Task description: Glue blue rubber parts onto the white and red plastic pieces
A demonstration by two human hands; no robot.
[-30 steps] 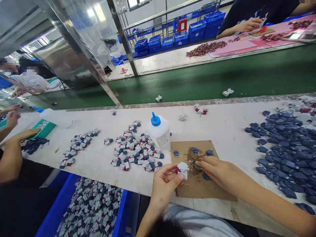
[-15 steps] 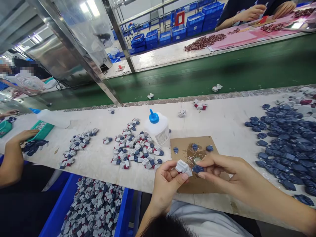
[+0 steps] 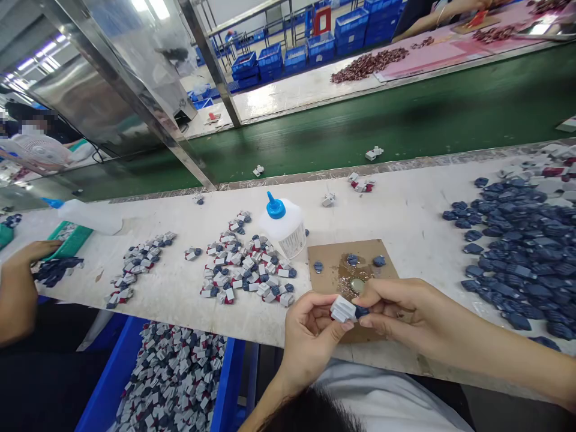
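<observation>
My left hand [image 3: 310,336] pinches a small white plastic piece [image 3: 342,309] just over the near edge of a brown cardboard square [image 3: 328,261]. My right hand [image 3: 400,312] pinches a small dark blue piece [image 3: 361,312] and holds it against the white one. On the cardboard lie a patch of glue [image 3: 357,284] and three loose blue pieces [image 3: 379,261]. A white glue bottle [image 3: 284,225] with a blue nozzle stands just left of the cardboard.
Finished white-and-blue pieces [image 3: 245,273] lie in heaps left of the bottle. A big pile of blue pieces [image 3: 517,240] lies at the right. A blue bin [image 3: 108,390] of finished pieces sits below the table edge. Another person's arm [image 3: 18,288] rests at the far left. A green conveyor belt [image 3: 405,126] runs behind.
My right hand picked a blue piece off the glue patch on the cardboard and brought it to the white piece in my left hand; the two pieces now touch.
</observation>
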